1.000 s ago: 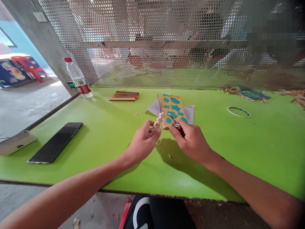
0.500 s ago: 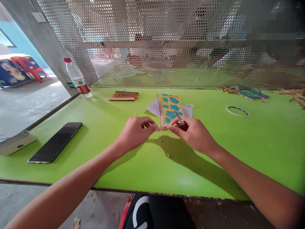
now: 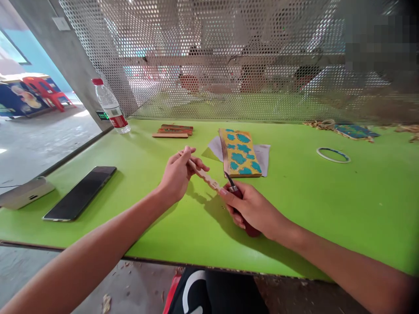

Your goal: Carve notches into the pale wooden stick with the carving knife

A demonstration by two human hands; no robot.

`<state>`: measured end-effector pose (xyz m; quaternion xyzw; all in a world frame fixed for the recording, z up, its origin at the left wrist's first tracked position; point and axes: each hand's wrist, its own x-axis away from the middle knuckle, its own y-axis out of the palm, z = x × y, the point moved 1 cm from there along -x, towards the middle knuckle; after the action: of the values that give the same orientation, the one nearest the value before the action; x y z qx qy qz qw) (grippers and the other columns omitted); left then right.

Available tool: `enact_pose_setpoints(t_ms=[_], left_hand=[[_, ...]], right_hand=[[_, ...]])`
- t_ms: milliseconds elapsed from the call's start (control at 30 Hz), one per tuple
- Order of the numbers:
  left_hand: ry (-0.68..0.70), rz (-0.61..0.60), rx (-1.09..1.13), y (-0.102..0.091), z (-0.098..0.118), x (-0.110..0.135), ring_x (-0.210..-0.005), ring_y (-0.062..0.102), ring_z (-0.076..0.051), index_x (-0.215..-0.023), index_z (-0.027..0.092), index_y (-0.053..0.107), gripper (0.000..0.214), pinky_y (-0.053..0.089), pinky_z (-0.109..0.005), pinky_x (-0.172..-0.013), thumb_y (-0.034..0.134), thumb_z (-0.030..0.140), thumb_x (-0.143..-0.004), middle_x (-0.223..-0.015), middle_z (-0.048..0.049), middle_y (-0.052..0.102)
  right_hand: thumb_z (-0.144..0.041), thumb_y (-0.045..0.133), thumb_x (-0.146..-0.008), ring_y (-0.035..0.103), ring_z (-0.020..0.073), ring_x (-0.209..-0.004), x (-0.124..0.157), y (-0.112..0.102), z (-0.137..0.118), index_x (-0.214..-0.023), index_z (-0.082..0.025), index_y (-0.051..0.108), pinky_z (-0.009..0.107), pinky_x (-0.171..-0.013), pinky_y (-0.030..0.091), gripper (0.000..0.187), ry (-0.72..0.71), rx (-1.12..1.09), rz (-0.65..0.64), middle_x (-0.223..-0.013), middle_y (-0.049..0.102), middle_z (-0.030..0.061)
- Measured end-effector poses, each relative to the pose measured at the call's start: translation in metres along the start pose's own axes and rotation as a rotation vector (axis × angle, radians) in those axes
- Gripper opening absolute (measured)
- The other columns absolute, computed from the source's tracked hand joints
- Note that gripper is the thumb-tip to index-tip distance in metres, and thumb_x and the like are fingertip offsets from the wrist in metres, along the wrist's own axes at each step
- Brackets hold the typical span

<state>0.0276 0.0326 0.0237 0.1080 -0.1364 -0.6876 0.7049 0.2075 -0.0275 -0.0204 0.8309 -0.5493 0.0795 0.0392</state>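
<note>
My left hand pinches one end of a thin, pale wooden stick with notched, wavy edges. The stick slants down to the right, above the tabletop. My right hand is closed around the dark red handle of a carving knife, its short curved blade pointing up and away. The right thumb and fingertips touch the stick's near end. Just beyond the hands lies a yellow board with blue patches, on a sheet of white paper.
A phone and a white device lie left. A water bottle stands at the back left, beside thin wooden strips. A tape ring, a blue painted piece and shavings are right. A perforated metal screen closes the back.
The stick has turned from lying across to a lengthwise slant, plainer in view. My right hand has come nearer to me with the knife, uncovering the board's near edge. My left hand has shifted slightly.
</note>
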Motion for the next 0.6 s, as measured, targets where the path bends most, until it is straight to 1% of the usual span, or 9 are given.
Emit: enact_pose_setpoints(t_ms=[67,167,233,300,333,367,467,533,600], left_hand=[[-0.035,-0.024,0.045,0.002,0.001,0.001,-0.053,0.061,-0.013,-0.094,0.016,0.051,0.024,0.048,-0.021,-0.056,0.037,0.028,-0.110,-0.055,0.0042,0.052],[-0.068,-0.051,0.094,0.002,0.003,0.001,-0.042,0.044,-0.007,-0.086,0.018,0.045,0.028,0.037,-0.017,-0.048,0.035,0.025,-0.110,-0.053,0.0087,0.037],[-0.082,-0.081,0.105,0.001,0.003,0.001,-0.038,0.033,-0.005,-0.083,0.018,0.044,0.029,0.029,-0.017,-0.044,0.036,0.023,-0.110,-0.053,0.0102,0.031],[-0.090,-0.122,0.102,0.001,0.002,0.001,-0.035,0.026,-0.004,-0.080,0.018,0.044,0.030,0.024,-0.017,-0.042,0.038,0.024,-0.109,-0.052,0.0110,0.027],[-0.090,-0.142,0.099,0.001,0.002,0.001,-0.035,0.023,-0.003,-0.079,0.018,0.045,0.031,0.022,-0.017,-0.042,0.038,0.025,-0.109,-0.051,0.0113,0.025],[-0.088,-0.158,0.095,0.001,0.002,0.001,-0.034,0.021,-0.003,-0.078,0.018,0.045,0.033,0.021,-0.017,-0.041,0.039,0.027,-0.109,-0.050,0.0116,0.024],[-0.067,-0.188,0.086,0.002,0.001,0.003,-0.034,0.021,-0.002,-0.076,0.017,0.046,0.036,0.021,-0.017,-0.041,0.041,0.031,-0.109,-0.050,0.0116,0.024],[-0.042,-0.192,0.085,0.003,0.000,0.005,-0.035,0.023,-0.002,-0.076,0.017,0.048,0.035,0.020,-0.015,-0.040,0.044,0.030,-0.109,-0.052,0.0110,0.026],[0.006,-0.214,0.040,0.004,-0.001,0.007,-0.036,0.026,-0.002,-0.077,0.017,0.048,0.034,0.021,-0.014,-0.038,0.044,0.028,-0.109,-0.053,0.0103,0.030]], right_hand=[[-0.060,0.057,-0.097,0.039,0.0072,-0.039,0.003,0.002,-0.001,-0.089,-0.024,0.046,0.021,-0.036,0.033,0.038,-0.003,0.048,-0.026,-0.062,0.049,-0.0099],[-0.056,0.057,-0.099,0.041,0.0084,-0.044,0.009,0.002,-0.007,-0.102,-0.023,0.053,0.022,-0.041,0.033,0.033,-0.023,0.138,-0.060,-0.066,0.050,-0.0088],[-0.047,0.053,-0.104,0.046,0.0106,-0.052,0.013,-0.001,-0.012,-0.110,-0.022,0.054,0.024,-0.048,0.035,0.026,-0.151,0.362,-0.039,-0.069,0.053,-0.0063],[-0.035,0.045,-0.108,0.055,0.0141,-0.063,0.015,-0.003,-0.014,-0.111,-0.021,0.055,0.027,-0.057,0.040,0.018,-0.345,0.656,-0.015,-0.078,0.062,-0.0010],[-0.030,0.042,-0.108,0.059,0.0166,-0.070,0.015,-0.004,-0.014,-0.112,-0.020,0.057,0.029,-0.062,0.042,0.018,-0.435,0.778,-0.016,-0.086,0.066,0.0024],[-0.026,0.041,-0.108,0.062,0.0193,-0.076,0.014,-0.005,-0.013,-0.113,-0.019,0.058,0.031,-0.066,0.045,0.019,-0.502,0.860,-0.028,-0.093,0.069,0.0054],[-0.022,0.043,-0.105,0.065,0.0263,-0.090,0.010,-0.005,-0.005,-0.120,-0.018,0.060,0.037,-0.075,0.047,0.023,-0.586,0.941,-0.065,-0.104,0.070,0.0103],[-0.021,0.046,-0.105,0.065,0.0266,-0.087,0.008,-0.005,0.000,-0.122,-0.015,0.059,0.037,-0.073,0.047,0.023,-0.620,0.990,-0.047,-0.099,0.071,0.0112],[-0.022,0.048,-0.104,0.065,0.0245,-0.080,0.007,-0.004,0.002,-0.116,-0.013,0.060,0.035,-0.070,0.047,0.019,-0.656,1.023,-0.016,-0.093,0.070,0.0103]])
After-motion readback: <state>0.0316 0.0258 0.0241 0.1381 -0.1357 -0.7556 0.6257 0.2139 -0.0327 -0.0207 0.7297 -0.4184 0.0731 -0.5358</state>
